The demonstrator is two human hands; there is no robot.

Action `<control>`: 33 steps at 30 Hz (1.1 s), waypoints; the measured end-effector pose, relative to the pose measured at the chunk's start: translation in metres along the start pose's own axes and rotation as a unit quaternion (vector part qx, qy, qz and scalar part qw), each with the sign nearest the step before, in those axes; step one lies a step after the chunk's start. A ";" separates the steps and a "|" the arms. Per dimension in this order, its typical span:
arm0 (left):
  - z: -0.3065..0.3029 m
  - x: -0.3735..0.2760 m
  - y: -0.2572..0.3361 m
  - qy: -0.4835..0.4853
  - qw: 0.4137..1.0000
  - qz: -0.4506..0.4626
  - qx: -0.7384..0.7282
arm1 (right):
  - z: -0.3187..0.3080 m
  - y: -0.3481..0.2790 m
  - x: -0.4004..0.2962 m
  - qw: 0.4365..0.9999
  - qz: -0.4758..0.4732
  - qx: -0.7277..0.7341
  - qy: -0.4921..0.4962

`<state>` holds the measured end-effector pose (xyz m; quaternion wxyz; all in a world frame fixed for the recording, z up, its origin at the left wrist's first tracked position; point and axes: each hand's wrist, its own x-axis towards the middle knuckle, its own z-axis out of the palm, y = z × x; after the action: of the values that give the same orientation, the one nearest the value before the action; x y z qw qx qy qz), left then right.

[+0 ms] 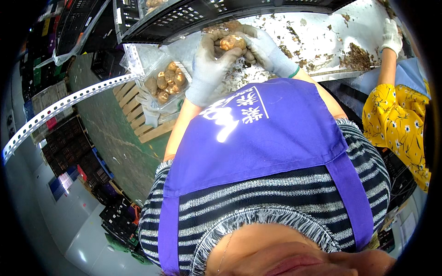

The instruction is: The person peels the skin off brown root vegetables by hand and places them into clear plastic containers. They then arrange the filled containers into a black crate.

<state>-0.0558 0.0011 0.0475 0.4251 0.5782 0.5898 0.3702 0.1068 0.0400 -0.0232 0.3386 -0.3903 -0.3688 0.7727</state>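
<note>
Both of my hands wear pale grey gloves with brown-soiled palms and fingers. Between them is a taro corm (pixel 232 42), brown with pale orange scraped patches. My left hand (pixel 209 65) grips it from the left and below, thumb along its near side. Around its right end curl the fingers of my right hand (pixel 264 46). Just beyond the hands lies another brown corm (pixel 233 25), partly hidden. To the left of my left hand stands a clear plastic container (pixel 188 73) with several partly scraped corms (pixel 169 77) inside.
Black perforated crates (pixel 179 20) overhang the far side of the white worktop (pixel 276 26), which bears peel scraps (pixel 357 57). A perforated metal rail (pixel 69 96) crosses the left. A loose glove (pixel 151 114) hangs above a wooden pallet (pixel 133 112). A co-worker's gloved hand (pixel 392 38) is at right.
</note>
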 end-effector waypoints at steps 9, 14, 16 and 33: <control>0.001 0.008 -0.022 -0.022 0.998 0.063 0.022 | 0.000 -0.011 0.006 0.938 -0.175 -0.299 -0.015; 0.007 0.006 -0.013 -0.005 0.994 -0.059 -0.095 | -0.001 -0.010 0.010 0.929 -0.188 -0.318 0.022; 0.006 0.005 -0.014 -0.008 0.987 -0.071 -0.144 | -0.002 -0.006 0.011 0.937 -0.205 -0.280 0.043; 0.008 0.010 -0.028 0.016 0.989 0.048 0.138 | 0.002 0.003 0.019 0.939 -0.196 -0.278 0.050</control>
<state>-0.0586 0.0090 0.0185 0.3134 0.6531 0.6136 0.3143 0.0954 0.0531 -0.0310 0.3794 -0.4273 -0.6201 0.5376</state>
